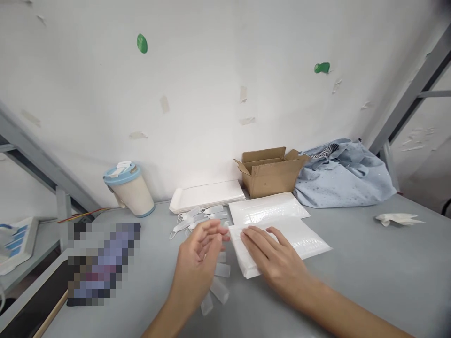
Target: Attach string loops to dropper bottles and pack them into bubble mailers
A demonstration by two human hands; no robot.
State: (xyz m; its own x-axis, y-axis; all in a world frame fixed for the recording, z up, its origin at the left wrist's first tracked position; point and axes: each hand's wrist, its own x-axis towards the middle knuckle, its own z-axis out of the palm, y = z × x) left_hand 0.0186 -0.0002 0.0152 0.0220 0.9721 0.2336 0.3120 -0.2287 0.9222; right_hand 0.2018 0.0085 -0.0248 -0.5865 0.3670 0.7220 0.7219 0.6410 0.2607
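Note:
A white bubble mailer (306, 236) lies on the table in front of me, its flap end turned towards my left. My right hand (273, 256) rests on that end, palm down with fingers stretched out. Just left of the mailer's edge is my left hand (200, 258), its fingers loosely bent, the thumb apart from them and no object visible in it. Beneath and beside it lie several translucent plastic strips (220, 289). Another white bubble mailer (264, 209) is partly covered by the first. Behind my left hand sit small translucent pieces with white string loops (192, 217).
At the back are a stack of white mailers (207, 193), an open cardboard box (275, 178) and a light blue cloth bag (345, 178). A blue-lidded cup (132, 192) stands left, behind a pixelated item (105, 267). A crumpled white tissue or glove (400, 218) lies right.

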